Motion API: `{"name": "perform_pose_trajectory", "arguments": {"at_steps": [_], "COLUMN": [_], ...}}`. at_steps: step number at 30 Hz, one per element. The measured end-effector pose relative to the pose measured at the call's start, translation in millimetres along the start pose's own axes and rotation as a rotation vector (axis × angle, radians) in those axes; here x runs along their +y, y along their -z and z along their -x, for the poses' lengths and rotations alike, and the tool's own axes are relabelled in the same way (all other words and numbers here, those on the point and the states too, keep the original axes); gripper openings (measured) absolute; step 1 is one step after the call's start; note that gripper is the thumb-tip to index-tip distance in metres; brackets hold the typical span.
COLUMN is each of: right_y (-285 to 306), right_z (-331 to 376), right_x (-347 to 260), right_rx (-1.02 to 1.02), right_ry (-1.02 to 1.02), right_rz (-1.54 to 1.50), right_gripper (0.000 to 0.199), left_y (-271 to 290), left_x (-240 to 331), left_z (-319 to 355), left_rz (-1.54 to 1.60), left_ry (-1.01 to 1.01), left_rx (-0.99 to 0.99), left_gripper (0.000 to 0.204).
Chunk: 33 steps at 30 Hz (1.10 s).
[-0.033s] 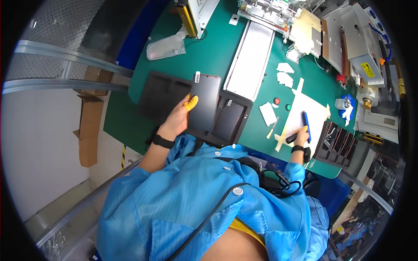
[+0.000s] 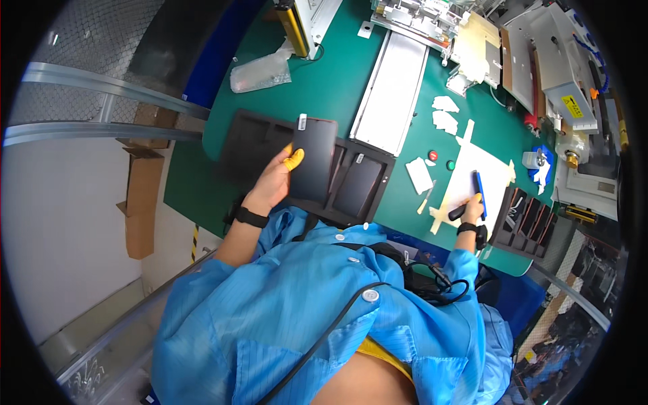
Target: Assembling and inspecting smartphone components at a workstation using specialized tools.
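Green bench point(image 2: 324, 88), left hand point(image 2: 271, 185) pinching phone point(image 2: 314, 162) by one edge over tray point(image 2: 385, 169), right hand point(image 2: 472, 208) gripping blue tool point(image 2: 480, 192): slack one-sided pinch could drop it onto second phone point(image 2: 356, 185).

Left of centre on my remote feed: device tray point(image 2: 253, 145), left hand point(image 2: 273, 182) with upper device point(image 2: 314, 158) over it, lower device point(image 2: 356, 185) in its right compartment. Plate point(image 2: 390, 94) runs from behind the tray back to the machine point(image 2: 425, 20); bag point(image 2: 260, 75) lies behind-left. At right I log taped sheet point(image 2: 491, 163), right hand point(image 2: 472, 209) and tool point(image 2: 480, 191) over it, buttons point(image 2: 433, 155) just left, side tray point(image 2: 503, 239) beside its right edge.
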State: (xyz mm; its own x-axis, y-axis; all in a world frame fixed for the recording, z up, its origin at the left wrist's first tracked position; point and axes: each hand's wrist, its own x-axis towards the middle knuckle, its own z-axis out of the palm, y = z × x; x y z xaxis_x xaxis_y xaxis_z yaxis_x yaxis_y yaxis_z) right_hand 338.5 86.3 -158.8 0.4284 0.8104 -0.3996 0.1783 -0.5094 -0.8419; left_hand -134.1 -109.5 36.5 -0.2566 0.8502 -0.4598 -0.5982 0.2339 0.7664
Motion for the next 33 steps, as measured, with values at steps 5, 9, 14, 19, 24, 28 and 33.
{"name": "perform_pose_trajectory", "arguments": {"at_steps": [5, 9, 14, 19, 24, 28, 33], "right_y": [1, -41, -76, -18, 20, 64, 108], "right_z": [50, 80, 108, 126, 90, 35, 0], "right_x": [18, 37, 7, -25, -33, -26, -31], "right_rx": [0.281, 0.150, 0.317, 0.148, 0.389, 0.662, 0.587], "right_ry": [0.031, 0.037, -0.094, -0.177, 0.092, 0.320, 0.255], "right_rz": [-0.041, -0.180, 0.328, 0.452, 0.567, 0.726, 0.912], "right_gripper": [0.033, 0.010, 0.044, 0.055, 0.033, 0.020, 0.015], "left_y": [97, 142, 95, 86, 88, -20, -161], "left_x": [-11, -37, -74, -114, -91, -60, -64], "left_z": [-49, -75, -63, -68, -88, -65, -20], "left_rz": [-0.689, -0.514, -1.572, -1.825, -1.325, -1.078, -0.675], "left_ry": [-0.072, -0.097, -0.133, -0.167, -0.272, 0.125, 0.272], "left_rx": [0.353, 0.250, 0.426, 0.231, 0.135, 0.009, -0.351], "left_gripper": [0.030, 0.035, 0.079, 0.084, 0.055, 0.033, 0.035]}}
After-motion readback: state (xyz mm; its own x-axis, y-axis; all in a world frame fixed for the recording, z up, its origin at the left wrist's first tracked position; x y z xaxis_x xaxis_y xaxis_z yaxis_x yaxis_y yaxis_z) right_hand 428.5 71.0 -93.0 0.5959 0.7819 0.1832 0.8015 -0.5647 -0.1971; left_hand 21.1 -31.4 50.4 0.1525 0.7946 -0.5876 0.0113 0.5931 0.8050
